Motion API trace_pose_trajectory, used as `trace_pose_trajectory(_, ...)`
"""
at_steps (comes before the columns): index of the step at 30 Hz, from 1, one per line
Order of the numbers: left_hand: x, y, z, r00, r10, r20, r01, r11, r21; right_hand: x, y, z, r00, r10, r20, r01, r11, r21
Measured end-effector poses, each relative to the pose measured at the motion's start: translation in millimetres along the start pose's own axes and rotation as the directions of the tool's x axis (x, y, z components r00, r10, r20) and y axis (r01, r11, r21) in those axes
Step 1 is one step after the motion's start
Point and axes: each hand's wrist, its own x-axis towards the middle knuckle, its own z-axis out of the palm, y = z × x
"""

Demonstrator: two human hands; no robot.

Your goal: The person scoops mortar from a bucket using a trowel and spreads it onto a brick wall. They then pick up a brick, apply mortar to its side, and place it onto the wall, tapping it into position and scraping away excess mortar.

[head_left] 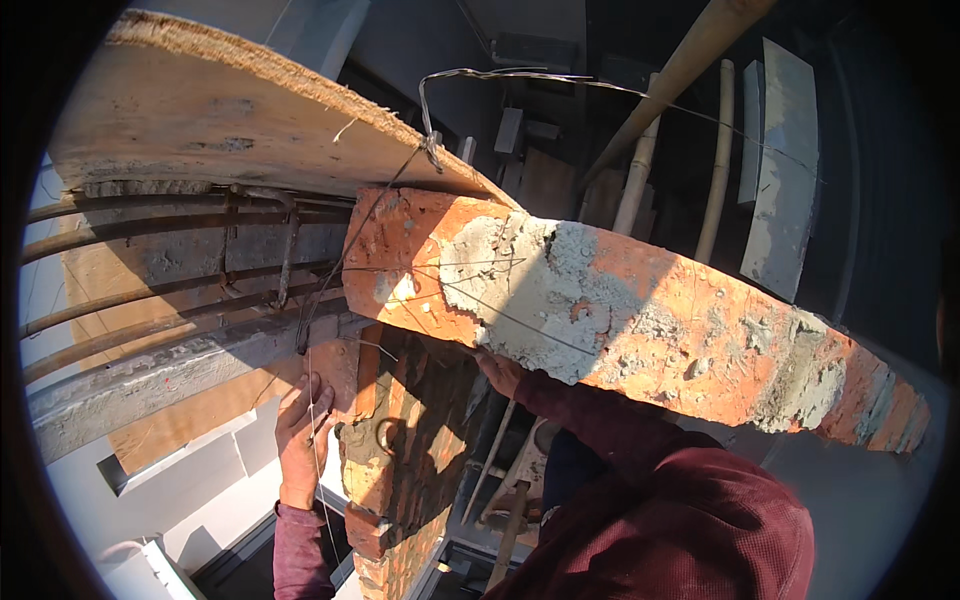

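The small reddish-brown panel [337,375] is lying just above and to the right of the left hand [303,425], its long axis running roughly up and down the view. It is sitting beneath the near left corner of the mortar-smeared brick ledge [690,325]. The left hand is the nearer one: its slightly bent fingers are touching the panel's lower left edge, though whether that grip is pinching cannot be told. The right hand [500,372] is reaching to the ledge's near edge, well apart from the panel; shadow is hiding its fingertips, so its grip cannot be told either.

Rough grey mortar [535,285] is crusting the orange brick. Rusty round rebars [150,222] are running leftward above a grey, straight-edged beam [180,375]. A plywood sheet [250,120] is showing a splintered edge, and thin tie wire [470,72] is looping over it.
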Motion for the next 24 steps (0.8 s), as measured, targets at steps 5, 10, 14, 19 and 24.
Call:
trace_pose_trajectory(5,-1,7,-5,0.998,-0.051,0.032,0.050,0.998,0.029,-52,-34,-6,0.911,0.263,0.319,-0.261,0.964,-0.051)
trace_pose_trajectory(10,10,16,-11,0.995,-0.077,0.069,0.076,0.997,0.018,-104,-51,-22,0.809,0.399,0.433,-0.392,0.914,-0.110)
trace_pose_trajectory(14,7,21,-12,0.979,-0.152,0.138,0.141,0.986,0.085,-132,-58,-39,0.758,0.458,0.463,-0.457,0.881,-0.124)
trace_pose_trajectory(19,10,18,-7,0.973,-0.181,0.142,0.176,0.983,0.043,-144,-61,-49,0.728,0.505,0.464,-0.516,0.849,-0.115)
trace_pose_trajectory(24,-6,8,-6,0.949,-0.263,0.173,0.243,0.962,0.128,-142,-60,-60,0.726,0.527,0.442,-0.530,0.838,-0.129)
